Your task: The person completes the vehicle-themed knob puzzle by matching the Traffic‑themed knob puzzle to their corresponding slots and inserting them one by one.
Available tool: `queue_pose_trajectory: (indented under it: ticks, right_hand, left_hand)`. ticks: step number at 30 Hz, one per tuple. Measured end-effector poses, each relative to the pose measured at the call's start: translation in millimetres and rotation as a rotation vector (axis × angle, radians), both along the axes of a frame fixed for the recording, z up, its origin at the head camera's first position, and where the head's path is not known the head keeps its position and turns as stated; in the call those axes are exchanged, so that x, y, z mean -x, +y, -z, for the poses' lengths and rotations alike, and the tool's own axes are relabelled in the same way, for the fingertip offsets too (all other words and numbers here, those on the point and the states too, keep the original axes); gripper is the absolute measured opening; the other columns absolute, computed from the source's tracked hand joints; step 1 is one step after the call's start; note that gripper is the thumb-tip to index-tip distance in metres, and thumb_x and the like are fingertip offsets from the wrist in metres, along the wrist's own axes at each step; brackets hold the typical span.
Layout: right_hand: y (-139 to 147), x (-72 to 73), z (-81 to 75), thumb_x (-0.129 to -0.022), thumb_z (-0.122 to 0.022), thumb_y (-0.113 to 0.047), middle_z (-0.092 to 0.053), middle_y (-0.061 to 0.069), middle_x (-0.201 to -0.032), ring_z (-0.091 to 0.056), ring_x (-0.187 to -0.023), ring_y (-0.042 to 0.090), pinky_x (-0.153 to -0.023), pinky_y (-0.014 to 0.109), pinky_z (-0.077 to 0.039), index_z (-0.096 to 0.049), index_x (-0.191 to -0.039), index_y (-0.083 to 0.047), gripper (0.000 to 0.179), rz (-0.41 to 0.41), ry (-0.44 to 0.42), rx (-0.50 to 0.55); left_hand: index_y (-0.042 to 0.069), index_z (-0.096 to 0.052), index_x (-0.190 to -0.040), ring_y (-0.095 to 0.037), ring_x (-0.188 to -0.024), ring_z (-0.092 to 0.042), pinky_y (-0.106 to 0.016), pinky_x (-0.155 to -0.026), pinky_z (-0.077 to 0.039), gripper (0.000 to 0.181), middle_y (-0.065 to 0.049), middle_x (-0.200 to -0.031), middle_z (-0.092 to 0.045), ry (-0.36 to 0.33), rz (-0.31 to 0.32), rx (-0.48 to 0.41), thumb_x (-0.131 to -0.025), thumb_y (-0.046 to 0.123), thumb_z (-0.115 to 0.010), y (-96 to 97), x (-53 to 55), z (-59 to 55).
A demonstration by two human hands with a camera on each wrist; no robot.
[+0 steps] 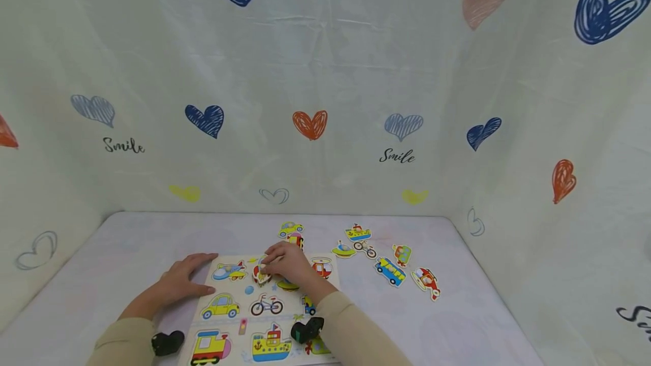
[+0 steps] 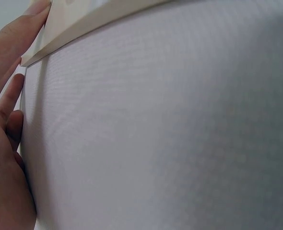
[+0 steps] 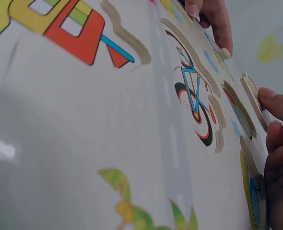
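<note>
A wooden puzzle board [image 1: 235,291] with vehicle-shaped recesses lies on the table. My left hand [image 1: 179,281] rests at the board's upper left, thumb and fingers spread along its edge; the left wrist view shows fingers [image 2: 24,28] at the board's corner. At the top middle recess, my right hand [image 1: 289,264] pinches a small red-and-white puzzle piece [image 1: 261,277], partly covered by the fingers. In the right wrist view the piece [image 3: 250,88] shows edge-on at its recess, a fingertip against it. Beside it is the green-and-yellow saucer recess [image 1: 287,285].
Loose pieces lie beyond the board: a green car [image 1: 291,229], a ship [image 1: 358,232], a saucer [image 1: 343,250], a bicycle [image 1: 365,249], a blue bus [image 1: 390,271] and a helicopter [image 1: 427,283]. A curtain with hearts [image 1: 310,174] hangs behind the table.
</note>
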State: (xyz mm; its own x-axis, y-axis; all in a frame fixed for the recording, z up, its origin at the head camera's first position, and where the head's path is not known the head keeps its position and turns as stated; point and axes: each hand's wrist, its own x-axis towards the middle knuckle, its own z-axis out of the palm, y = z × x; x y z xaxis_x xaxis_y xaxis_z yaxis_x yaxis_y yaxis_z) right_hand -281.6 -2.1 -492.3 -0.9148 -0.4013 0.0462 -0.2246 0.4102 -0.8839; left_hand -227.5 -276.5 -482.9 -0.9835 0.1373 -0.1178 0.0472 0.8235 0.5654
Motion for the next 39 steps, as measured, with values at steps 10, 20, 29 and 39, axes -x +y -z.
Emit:
queue_pose_trajectory:
  ticks: [10, 20, 29, 39]
  right_hand:
    - [-0.6, 4.8, -1.2, -0.076, -0.085, -0.020, -0.062, -0.016, -0.100, -0.056, -0.106, 0.009, -0.091, 0.029, -0.046, -0.079, -0.078, -0.016, 0.007, 0.050, -0.051, -0.029]
    - [-3.0, 0.4, -0.7, -0.076, -0.085, -0.020, -0.063, -0.018, -0.100, -0.056, -0.106, 0.009, -0.089, 0.026, -0.046, -0.080, -0.078, -0.016, 0.006, 0.033, 0.000, -0.053]
    - [-4.9, 1.0, -2.3, -0.076, -0.085, -0.021, -0.062, -0.020, -0.097, -0.056, -0.102, 0.006, -0.091, 0.026, -0.045, -0.080, -0.075, -0.017, 0.007, 0.020, 0.021, -0.090]
    - [-5.8, -3.9, 3.9, -0.074, -0.086, -0.018, -0.061, -0.019, -0.096, -0.056, -0.101, 0.006, -0.085, 0.024, -0.047, -0.078, -0.072, -0.016, 0.008, 0.043, -0.021, -0.080]
  left_hand:
    - [0.007, -0.045, -0.143, -0.053, -0.128, -0.025, -0.077, -0.095, -0.020, 0.089, -0.030, -0.146, -0.032, -0.003, -0.006, 0.004, -0.071, 0.041, -0.084, 3.2, 4.6, -2.4]
    - [0.005, -0.044, -0.143, -0.054, -0.128, -0.024, -0.077, -0.096, -0.019, 0.089, -0.031, -0.146, -0.032, -0.003, -0.005, -0.009, -0.071, 0.040, -0.084, 3.0, 3.2, -6.5]
    - [0.005, -0.044, -0.143, -0.054, -0.127, -0.026, -0.076, -0.094, -0.019, 0.090, -0.031, -0.145, -0.032, 0.006, 0.005, 0.004, -0.071, 0.042, -0.084, -0.3, 6.0, -5.8]
    - [0.004, -0.046, -0.141, -0.055, -0.126, -0.029, -0.077, -0.093, -0.022, 0.088, -0.032, -0.143, -0.035, 0.022, 0.022, 0.020, -0.071, 0.041, -0.084, -1.6, 2.9, 1.5]
